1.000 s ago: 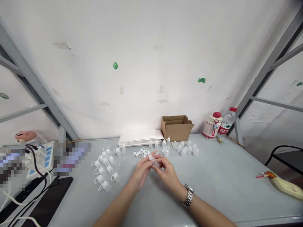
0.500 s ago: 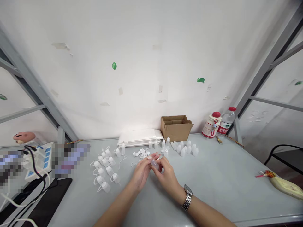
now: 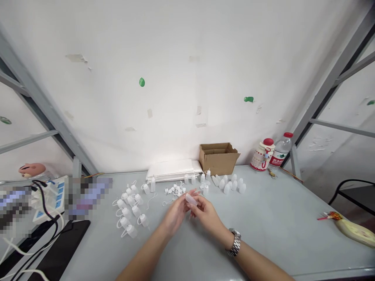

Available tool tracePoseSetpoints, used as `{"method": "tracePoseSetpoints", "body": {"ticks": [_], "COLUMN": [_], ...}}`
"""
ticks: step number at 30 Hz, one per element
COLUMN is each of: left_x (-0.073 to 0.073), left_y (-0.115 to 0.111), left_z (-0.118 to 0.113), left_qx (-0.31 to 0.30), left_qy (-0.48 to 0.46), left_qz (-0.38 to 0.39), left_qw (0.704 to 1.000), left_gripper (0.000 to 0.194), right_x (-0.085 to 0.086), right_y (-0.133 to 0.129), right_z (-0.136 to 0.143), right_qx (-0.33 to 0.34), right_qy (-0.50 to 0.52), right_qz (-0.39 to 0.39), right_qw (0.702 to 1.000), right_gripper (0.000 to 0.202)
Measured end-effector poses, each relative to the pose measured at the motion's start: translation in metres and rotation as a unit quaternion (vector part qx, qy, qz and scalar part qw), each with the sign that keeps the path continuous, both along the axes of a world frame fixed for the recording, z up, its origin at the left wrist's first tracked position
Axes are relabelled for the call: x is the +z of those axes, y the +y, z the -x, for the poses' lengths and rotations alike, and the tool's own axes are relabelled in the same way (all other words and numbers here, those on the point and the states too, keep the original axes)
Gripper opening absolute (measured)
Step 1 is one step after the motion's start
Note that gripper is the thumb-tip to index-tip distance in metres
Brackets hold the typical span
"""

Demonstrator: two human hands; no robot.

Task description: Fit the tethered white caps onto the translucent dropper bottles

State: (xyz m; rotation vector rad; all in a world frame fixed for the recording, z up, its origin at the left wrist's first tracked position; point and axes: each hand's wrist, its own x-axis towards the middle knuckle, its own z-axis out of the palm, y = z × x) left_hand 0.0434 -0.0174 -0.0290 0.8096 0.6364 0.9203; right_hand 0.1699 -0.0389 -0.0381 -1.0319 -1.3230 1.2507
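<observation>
Between my hands is a small translucent squeeze bottle (image 3: 191,200), tilted, its body facing up to the right. My right hand (image 3: 207,214) is closed on the bottle's body, thumb below and fingers behind. At the bottle's other end, my left hand (image 3: 175,215) has its fingers closed round it, hiding the neck. Just beyond the left hand lies a loose pile of white caps (image 3: 176,189). To the left stand and lie several bottles with looped caps (image 3: 129,212). A few capped bottles (image 3: 205,190) stand behind the right hand, with several uncapped bottles (image 3: 226,189) beside them.
An open cardboard box (image 3: 219,163) and a stack of white envelopes (image 3: 171,170) sit against the wall. At the back right are a red-lidded jar (image 3: 262,155) and a water bottle (image 3: 280,151). Power strip, cables and a black phone-like slab (image 3: 63,249) lie left.
The squeeze bottle has turned flatter between my fingers. My right wrist has rolled and shifted slightly right, and its fingers have changed their hold. Things on the table stay put.
</observation>
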Motion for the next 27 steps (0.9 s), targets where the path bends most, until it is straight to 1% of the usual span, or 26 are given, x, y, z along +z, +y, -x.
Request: {"method": "tracePoseSetpoints", "body": {"ticks": [1, 3, 6, 11, 16, 21, 27], "left_x": [-0.001, -0.002, -0.002, -0.002, -0.003, -0.002, 0.001], "left_y": [-0.001, -0.002, -0.003, -0.005, -0.005, -0.005, -0.007], "left_z": [-0.001, -0.003, -0.003, -0.003, -0.005, -0.004, -0.004], "left_qx": [-0.011, -0.023, -0.024, -0.03, -0.024, -0.024, -0.031], "left_qy": [-0.005, -0.017, -0.038, -0.065, -0.06, -0.049, -0.056], "left_qz": [0.0, -0.005, -0.009, -0.01, -0.008, -0.007, -0.012], "left_qw": [1.0, 1.0, 0.999, 0.997, 0.998, 0.998, 0.998], "left_gripper": [0.041, 0.042, 0.043, 0.043, 0.04, 0.038, 0.042], "right_x": [-0.003, -0.008, -0.013, -0.013, -0.011, -0.014, -0.015], "right_y": [-0.001, -0.003, -0.005, -0.004, -0.004, -0.005, -0.005], "right_z": [0.001, 0.002, 0.003, 0.002, 0.001, 0.001, 0.003], "right_qx": [-0.02, -0.037, -0.04, -0.043, -0.041, -0.039, -0.041], "right_qy": [-0.033, -0.088, -0.13, -0.134, -0.14, -0.136, -0.121], "right_qz": [-0.027, -0.071, -0.094, -0.085, -0.09, -0.087, -0.082], "right_qw": [0.999, 0.993, 0.986, 0.986, 0.985, 0.986, 0.988], "right_gripper": [0.022, 0.018, 0.016, 0.015, 0.015, 0.014, 0.013]}}
